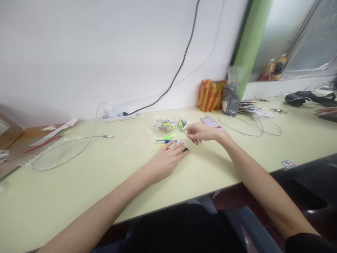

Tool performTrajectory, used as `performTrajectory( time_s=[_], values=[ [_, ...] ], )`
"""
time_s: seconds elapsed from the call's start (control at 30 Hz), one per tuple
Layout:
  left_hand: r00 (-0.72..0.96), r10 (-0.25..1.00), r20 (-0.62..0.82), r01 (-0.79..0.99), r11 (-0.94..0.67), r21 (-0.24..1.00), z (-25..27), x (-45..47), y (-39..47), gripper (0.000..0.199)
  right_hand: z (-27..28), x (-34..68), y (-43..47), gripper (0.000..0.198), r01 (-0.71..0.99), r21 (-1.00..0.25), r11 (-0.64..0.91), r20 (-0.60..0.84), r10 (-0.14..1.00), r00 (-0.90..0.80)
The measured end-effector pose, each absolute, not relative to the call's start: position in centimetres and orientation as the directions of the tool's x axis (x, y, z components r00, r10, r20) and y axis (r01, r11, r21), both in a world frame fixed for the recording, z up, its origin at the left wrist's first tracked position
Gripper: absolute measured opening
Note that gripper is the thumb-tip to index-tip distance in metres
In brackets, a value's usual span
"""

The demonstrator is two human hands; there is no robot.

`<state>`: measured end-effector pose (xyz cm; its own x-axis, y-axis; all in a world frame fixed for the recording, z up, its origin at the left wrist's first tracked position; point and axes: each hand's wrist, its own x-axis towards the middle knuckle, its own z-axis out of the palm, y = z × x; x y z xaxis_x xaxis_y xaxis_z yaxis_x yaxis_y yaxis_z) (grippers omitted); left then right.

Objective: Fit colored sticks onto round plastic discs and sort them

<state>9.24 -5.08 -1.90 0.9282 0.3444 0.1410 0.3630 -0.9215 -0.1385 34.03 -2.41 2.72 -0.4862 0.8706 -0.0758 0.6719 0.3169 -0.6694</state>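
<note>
My left hand (pixel 166 162) lies on the pale yellow-green table with its fingers stretched out. A small black piece (pixel 186 150) shows at its fingertips, and parts under the fingers are hidden. Just beyond it lie slim plastic pieces: a green one (pixel 168 137), a blue one (pixel 173 141) and a yellow one (pixel 158 147). My right hand (pixel 202 132), to the right, pinches a thin black stick-like piece (pixel 195 142) slightly above the table. Behind both hands are two clear bags of small coloured parts, a left bag (pixel 165 125) and a right bag (pixel 182 123).
A phone (pixel 213 123) lies beyond my right hand. Farther back stand a striped bag (pixel 209 96) and a grey bag (pixel 231 100). A power strip (pixel 118 118) sits by the wall, a white cable (pixel 79 157) at left. Another person's hand (pixel 327 111) shows at the right edge.
</note>
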Motion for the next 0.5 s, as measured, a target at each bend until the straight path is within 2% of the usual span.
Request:
performTrajectory(
  time_s=[0.13,0.3,0.5],
  values=[
    [0.933,0.301,0.196,0.326,-0.940,-0.105,-2.0,9.4,-4.8,0.051,2.7,33.4,-2.6,0.011,0.523,-0.782,0.339,-0.023,0.823,-0.568],
    [0.915,0.321,0.246,0.348,-0.934,-0.076,-2.4,9.4,-4.7,0.048,1.9,33.0,-2.3,0.007,0.458,-0.843,0.283,-0.046,0.810,-0.585],
    [0.910,0.352,0.219,0.371,-0.927,-0.054,-2.6,9.0,-4.9,0.051,1.7,33.6,-2.0,0.021,0.434,-0.852,0.294,-0.049,0.780,-0.624]
  ],
)
